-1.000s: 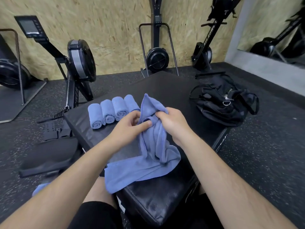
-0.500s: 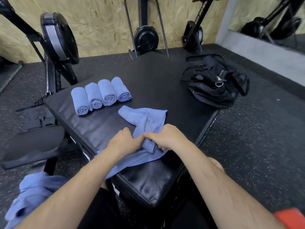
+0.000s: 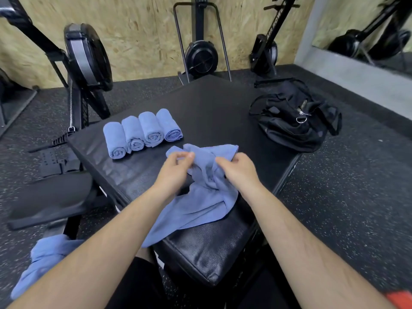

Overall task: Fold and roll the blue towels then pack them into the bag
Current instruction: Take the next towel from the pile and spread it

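Note:
A loose blue towel (image 3: 205, 197) lies crumpled on the black padded box (image 3: 200, 108), with one end hanging over the near edge. My left hand (image 3: 176, 168) pinches the towel's far left part between thumb and fingers. My right hand (image 3: 238, 168) grips its far right part. Several rolled blue towels (image 3: 142, 132) lie side by side at the box's left. The black bag (image 3: 296, 121) sits on the box's right corner, straps loose.
More loose blue towels (image 3: 44, 259) lie piled low at the left, beside my leg. Rowing machines (image 3: 87, 61) stand along the wooden wall behind the box. A black bench pad (image 3: 49, 195) sits left of the box on the speckled rubber floor.
Both hands lowered the towel to the box, then moved away from me to its far edge and spread slightly apart. The towel is now bunched between them.

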